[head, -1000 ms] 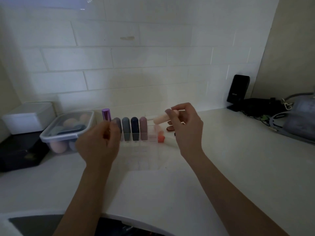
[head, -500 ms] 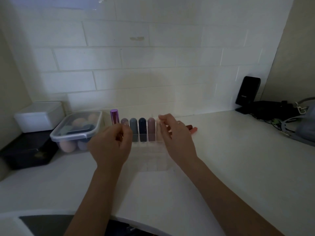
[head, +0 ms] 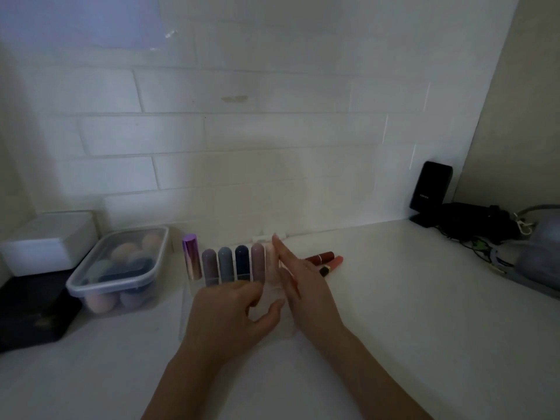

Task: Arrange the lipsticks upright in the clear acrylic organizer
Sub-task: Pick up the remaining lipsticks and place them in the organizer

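Lying flat on the table (head: 394,298), the loose lipsticks (head: 325,258) rest just right of the clear acrylic organizer (head: 194,301), long axes running left to right, while six more stand upright in its back row. To my eye the right hand (head: 306,286) is the nearer grip, fingers straight and holding nothing, the tubes just past its fingertips. At the organizer's front, the left hand (head: 233,316) hangs loosely curled and empty.

Lidded sponge tub (head: 119,269), white box (head: 50,242) (left); black speaker (head: 430,189) far right.
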Motion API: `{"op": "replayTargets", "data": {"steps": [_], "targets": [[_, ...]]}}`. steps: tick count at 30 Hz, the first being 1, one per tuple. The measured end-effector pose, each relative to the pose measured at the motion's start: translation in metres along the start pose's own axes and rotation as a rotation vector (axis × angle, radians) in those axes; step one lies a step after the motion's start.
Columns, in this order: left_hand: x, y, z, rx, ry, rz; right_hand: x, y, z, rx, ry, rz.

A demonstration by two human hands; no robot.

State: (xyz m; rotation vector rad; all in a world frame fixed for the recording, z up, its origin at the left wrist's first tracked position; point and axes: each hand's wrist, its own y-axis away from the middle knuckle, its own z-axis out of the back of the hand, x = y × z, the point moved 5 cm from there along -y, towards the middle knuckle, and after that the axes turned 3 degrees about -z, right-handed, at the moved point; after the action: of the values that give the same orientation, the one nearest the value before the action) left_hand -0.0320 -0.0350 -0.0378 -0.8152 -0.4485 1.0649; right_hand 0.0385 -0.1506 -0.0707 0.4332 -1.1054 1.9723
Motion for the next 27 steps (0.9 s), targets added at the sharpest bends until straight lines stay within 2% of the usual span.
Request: {"op": "replayTargets", "data": {"steps": [2, 4, 7, 9, 12, 15, 17, 22, 27], "targets": [[0.002, 0.001, -0.003, 0.051, 0.012, 0.015, -0.005, -0.003, 0.003, 0.02, 0.002, 0.038], [0.003, 0.0, -0.008, 0.093, -0.003, 0.023, -0.013, -0.012, 0.015, -0.042, -0.045, 0.009], [0.006, -0.003, -0.012, 0.113, -0.052, 0.025, -0.041, -0.03, 0.042, -0.219, -0.071, -0.163], [0.008, -0.004, -0.014, 0.119, -0.063, 0.027, -0.064, -0.039, 0.052, -0.255, -0.045, -0.284], [0.011, -0.004, -0.017, 0.121, -0.06, 0.055, -0.082, -0.047, 0.049, -0.131, 0.118, -0.396], [0.013, -0.004, -0.019, 0.119, -0.057, 0.076, -0.078, -0.05, 0.032, 0.03, 0.361, -0.326], [0.013, -0.004, -0.018, 0.107, -0.063, 0.066, -0.078, -0.052, 0.022, 0.12, 0.381, -0.325], [0.013, -0.005, -0.012, 0.04, -0.057, 0.079, -0.074, -0.067, 0.013, 0.199, 0.321, -0.273], [0.012, -0.005, -0.011, -0.001, -0.057, 0.079, -0.072, -0.095, -0.016, 0.3, 0.372, -0.24]]}}
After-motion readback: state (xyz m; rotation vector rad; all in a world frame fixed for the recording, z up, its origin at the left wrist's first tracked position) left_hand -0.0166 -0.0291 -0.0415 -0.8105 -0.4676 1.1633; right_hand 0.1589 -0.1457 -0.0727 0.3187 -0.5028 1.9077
